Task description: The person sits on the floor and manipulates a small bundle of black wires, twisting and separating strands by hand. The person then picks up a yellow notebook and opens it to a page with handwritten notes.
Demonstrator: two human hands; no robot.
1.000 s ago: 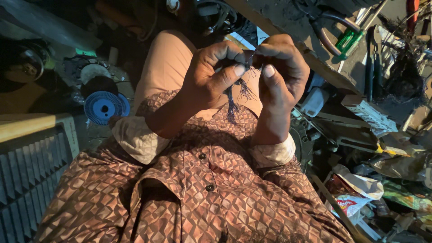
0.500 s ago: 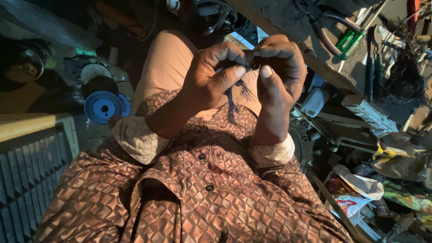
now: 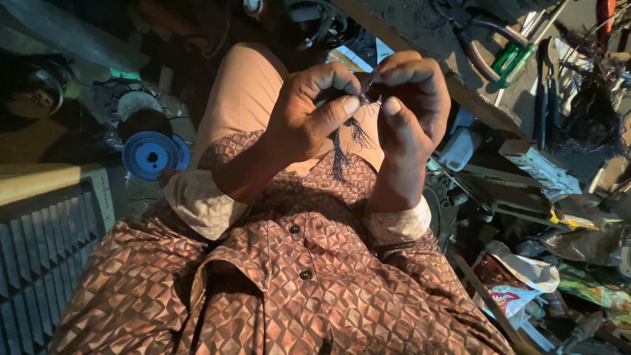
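Frayed wire strands, fingers regripped

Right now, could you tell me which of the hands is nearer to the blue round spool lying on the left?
Left. The left hand is up over the lap, on the side nearer the blue spool. The right hand is beyond it, farther off, pinching the same dark frayed strands.

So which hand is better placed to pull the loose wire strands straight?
Probably the right hand. The left hand pinches the wire strands under its thumb, with frayed ends hanging below, while the right fingertips meet at the top.
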